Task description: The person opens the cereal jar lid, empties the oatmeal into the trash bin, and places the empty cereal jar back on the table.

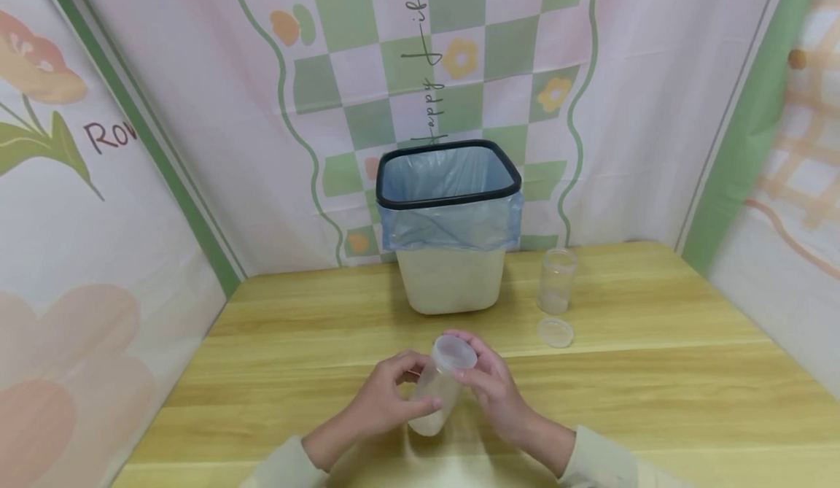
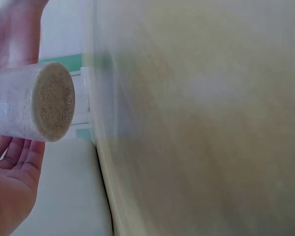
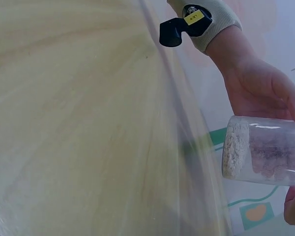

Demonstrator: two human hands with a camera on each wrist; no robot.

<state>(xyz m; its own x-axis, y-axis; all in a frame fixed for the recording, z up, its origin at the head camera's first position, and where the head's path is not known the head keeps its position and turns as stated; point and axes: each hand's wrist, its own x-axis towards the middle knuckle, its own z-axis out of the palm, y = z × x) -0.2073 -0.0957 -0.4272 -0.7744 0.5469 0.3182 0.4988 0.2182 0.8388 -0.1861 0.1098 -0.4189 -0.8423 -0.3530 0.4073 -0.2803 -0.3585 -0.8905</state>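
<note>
A clear plastic jar (image 1: 433, 400) with a whitish translucent lid (image 1: 455, 354) is held up above the table, tilted. My left hand (image 1: 383, 397) grips the jar's body, thumb across its near side. At the top, my right hand (image 1: 502, 393) holds the jar around the lid with fingers and thumb. A layer of pale beige powder or flour-like stuff (image 3: 236, 150) lies at the jar's bottom in the right wrist view. The left wrist view shows the jar's underside (image 2: 55, 101) with this beige layer behind it.
A cream bin (image 1: 449, 280) with a black rim and blue liner bag stands behind the hands, by the patterned curtain. To its right stands a clear open jar (image 1: 558, 284), with a loose translucent lid (image 1: 555, 332) lying in front. Everything is on a wooden table (image 1: 295, 371).
</note>
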